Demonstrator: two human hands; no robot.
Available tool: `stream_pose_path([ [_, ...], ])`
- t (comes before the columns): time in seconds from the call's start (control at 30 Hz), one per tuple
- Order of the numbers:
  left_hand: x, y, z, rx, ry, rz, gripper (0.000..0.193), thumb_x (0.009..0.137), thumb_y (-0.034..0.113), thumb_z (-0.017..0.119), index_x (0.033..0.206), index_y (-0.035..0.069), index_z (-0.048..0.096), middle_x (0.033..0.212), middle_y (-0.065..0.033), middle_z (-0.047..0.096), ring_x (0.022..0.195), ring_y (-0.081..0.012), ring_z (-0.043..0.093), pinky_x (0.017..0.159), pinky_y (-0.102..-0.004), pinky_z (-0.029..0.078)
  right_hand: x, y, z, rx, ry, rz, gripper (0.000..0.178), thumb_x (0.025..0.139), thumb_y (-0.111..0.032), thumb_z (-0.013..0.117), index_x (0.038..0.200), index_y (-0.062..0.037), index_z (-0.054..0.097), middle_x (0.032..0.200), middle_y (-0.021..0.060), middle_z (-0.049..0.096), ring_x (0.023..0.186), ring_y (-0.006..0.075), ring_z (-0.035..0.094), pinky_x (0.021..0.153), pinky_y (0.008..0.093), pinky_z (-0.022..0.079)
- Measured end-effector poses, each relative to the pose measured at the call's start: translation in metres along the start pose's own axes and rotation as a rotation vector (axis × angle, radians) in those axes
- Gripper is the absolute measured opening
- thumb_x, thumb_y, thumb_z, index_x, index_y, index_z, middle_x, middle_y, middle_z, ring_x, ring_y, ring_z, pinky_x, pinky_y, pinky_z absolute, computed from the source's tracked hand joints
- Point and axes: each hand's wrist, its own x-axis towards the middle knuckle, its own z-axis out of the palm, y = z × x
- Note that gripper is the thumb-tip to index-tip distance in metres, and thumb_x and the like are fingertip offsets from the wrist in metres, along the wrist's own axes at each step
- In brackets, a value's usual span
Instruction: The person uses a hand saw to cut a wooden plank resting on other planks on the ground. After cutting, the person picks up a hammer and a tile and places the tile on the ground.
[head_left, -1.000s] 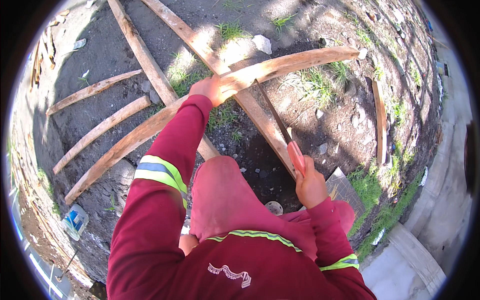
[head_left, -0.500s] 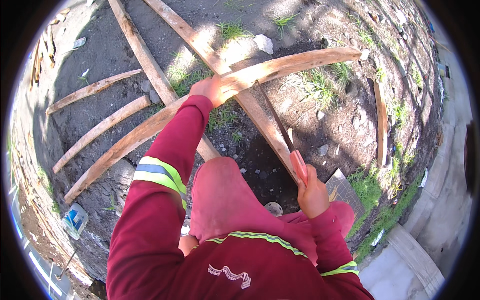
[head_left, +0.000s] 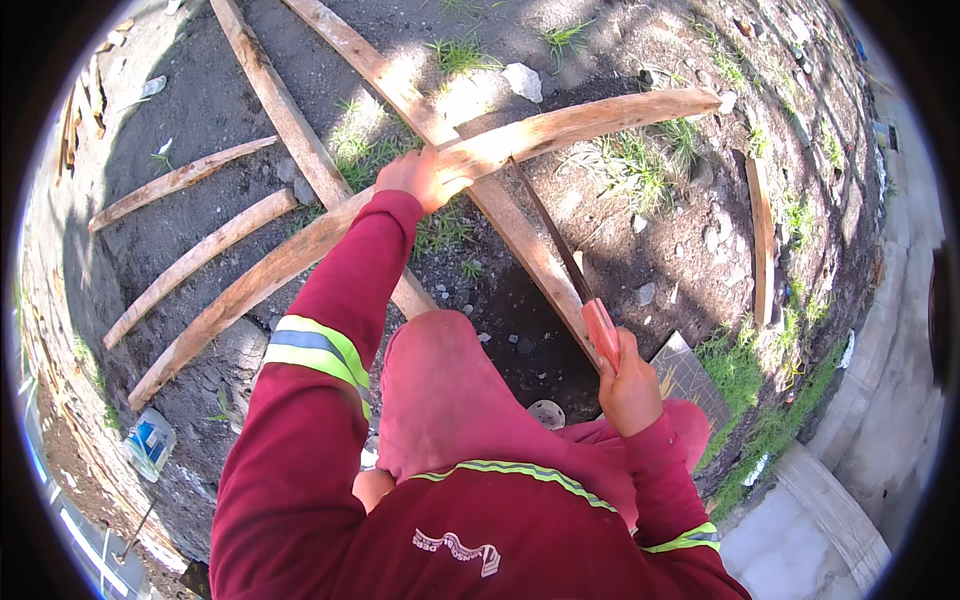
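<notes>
A long wooden board (head_left: 590, 118) lies across two other timbers, running from the lower left to the upper right. My left hand (head_left: 412, 182) is closed over it where it crosses the right-hand timber (head_left: 525, 240). In my right hand (head_left: 631, 388) is the red handle of a handsaw (head_left: 553, 228), gripped with the fingers wrapped round it. The saw's narrow dark blade reaches up to the board's near edge, just right of my left hand. The second supporting timber (head_left: 277, 103) passes under the board farther left, beside my knee.
Two short wood pieces (head_left: 200, 245) lie on the dirt at left, and another strip (head_left: 761, 240) lies at right. A pale stone (head_left: 522, 82) sits beyond the board. A cut plastic container (head_left: 150, 442) stands at lower left. A flat panel (head_left: 690, 380) lies by my right knee.
The saw and my right hand have shifted very slightly, with the handle tilting a little. My left hand stays on the board.
</notes>
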Motion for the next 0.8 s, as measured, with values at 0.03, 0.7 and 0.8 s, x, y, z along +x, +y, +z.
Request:
stream_pose_path([
  [0.03,0.0,0.0,0.002,-0.004,0.004,-0.001,0.078,0.077,0.07,0.061,0.115,0.002,0.058,0.104,-0.0205,0.066,0.098,-0.0384,0.065,0.084,-0.0464,0.052,0.005,-0.006,-0.002,-0.009,0.015,-0.08,0.032,0.089,-0.014,0.058,0.117,-0.0074,0.045,0.08,0.0286,0.064,0.077,0.0483,0.063,0.066,0.0573,0.048],
  [0.7,-0.001,0.008,-0.012,0.018,0.007,-0.029,0.072,0.077,0.068,0.062,0.109,0.003,0.061,0.099,-0.0199,0.069,0.094,-0.0384,0.066,0.083,-0.0453,0.051,0.148,-0.03,0.061,0.041,0.105,-0.241,0.027,0.089,-0.015,0.056,0.112,-0.0059,0.044,0.08,0.0291,0.064,0.078,0.0502,0.062,0.07,0.0586,0.047],
  [0.8,0.0,0.008,-0.013,0.035,-0.02,-0.015,0.072,0.077,0.068,0.062,0.108,0.003,0.061,0.098,-0.02,0.069,0.093,-0.0385,0.066,0.082,-0.0457,0.051,0.101,-0.004,0.057,0.006,0.097,-0.202,0.029,0.089,-0.015,0.057,0.114,-0.0071,0.045,0.08,0.0282,0.064,0.077,0.049,0.062,0.069,0.0578,0.048],
])
